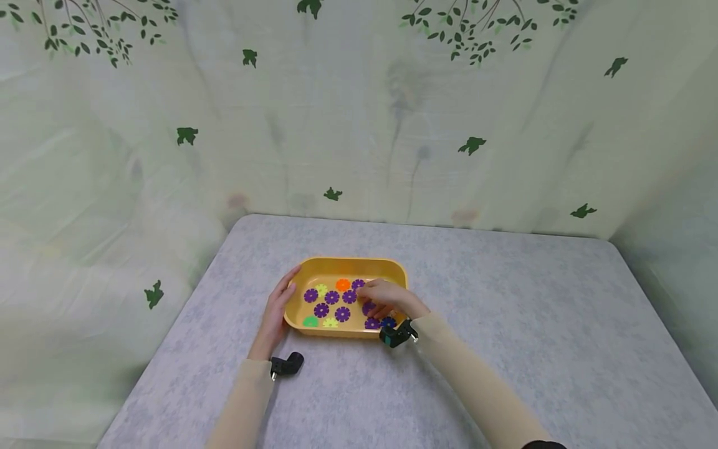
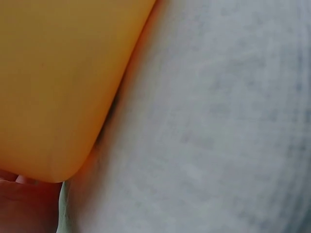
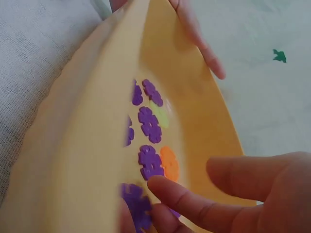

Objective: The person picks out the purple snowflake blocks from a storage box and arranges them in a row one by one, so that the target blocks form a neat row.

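A: From my remote station, which is the largest element?
B: One pale backdrop (image 1: pixel 359 137), beyond both hands, with two leafy sprays along its top. Next I note one grey table (image 1: pixel 533 324), beneath both hands.

A: And the tray?
B: One yellow tray (image 1: pixel 320 265), on the table between the hands.

A: The hands themselves?
B: Two. My head view shows the left hand (image 1: pixel 275 312) gripping the tray's left end, its thumb at the rim. The right hand (image 1: pixel 392 297) is loosely spread inside the tray, thumb apart from the fingertips; I cannot tell whether those touch a disc.

A: Smaller parts?
B: Two black wrist cameras, left (image 1: pixel 288 363) and right (image 1: pixel 396 335), one per wrist; then eight dark green shapes (image 1: pixel 472 146) on the backdrop.

A: Smallest?
B: Thirteen discs that I can count, some partly covered: eight purple discs (image 1: pixel 342 313), between the hands and under the right fingers; two yellow discs (image 1: pixel 330 323), nearer the left hand; one orange disc (image 1: pixel 343 284), left of the right hand; one green disc (image 1: pixel 311 321), near the left hand; one blue disc (image 1: pixel 387 322), beside the right wrist.
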The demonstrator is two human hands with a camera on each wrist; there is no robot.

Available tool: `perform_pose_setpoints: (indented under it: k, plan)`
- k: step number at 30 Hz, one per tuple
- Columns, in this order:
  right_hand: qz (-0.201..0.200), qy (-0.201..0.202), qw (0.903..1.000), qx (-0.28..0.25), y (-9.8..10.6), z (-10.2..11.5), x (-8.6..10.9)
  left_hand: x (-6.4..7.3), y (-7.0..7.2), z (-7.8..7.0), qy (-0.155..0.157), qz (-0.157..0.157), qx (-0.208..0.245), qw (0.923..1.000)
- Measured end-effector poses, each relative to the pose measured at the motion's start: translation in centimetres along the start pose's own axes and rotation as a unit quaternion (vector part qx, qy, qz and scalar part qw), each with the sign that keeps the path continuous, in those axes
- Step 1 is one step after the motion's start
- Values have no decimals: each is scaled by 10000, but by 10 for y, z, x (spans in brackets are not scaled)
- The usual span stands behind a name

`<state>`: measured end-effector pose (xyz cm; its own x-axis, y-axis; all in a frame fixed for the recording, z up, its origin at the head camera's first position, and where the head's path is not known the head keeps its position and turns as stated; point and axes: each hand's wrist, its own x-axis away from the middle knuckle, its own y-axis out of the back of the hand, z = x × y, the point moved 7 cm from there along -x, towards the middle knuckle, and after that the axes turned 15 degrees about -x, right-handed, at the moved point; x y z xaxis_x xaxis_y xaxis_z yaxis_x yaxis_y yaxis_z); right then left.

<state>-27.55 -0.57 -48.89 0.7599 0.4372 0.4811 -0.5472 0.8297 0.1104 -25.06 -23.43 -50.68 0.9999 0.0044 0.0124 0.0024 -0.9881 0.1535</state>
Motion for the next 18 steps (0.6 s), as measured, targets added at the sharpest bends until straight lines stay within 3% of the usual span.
perform_pose_setpoints:
  k: [11, 18]
  plan:
    - [-187, 348, 9992, 104, -2, -1, 0, 0, -1, -1, -3, 19, 74, 10000]
    - [228, 900, 9956, -79, -5, 6, 4, 1, 0, 1, 7, -14, -29, 10000]
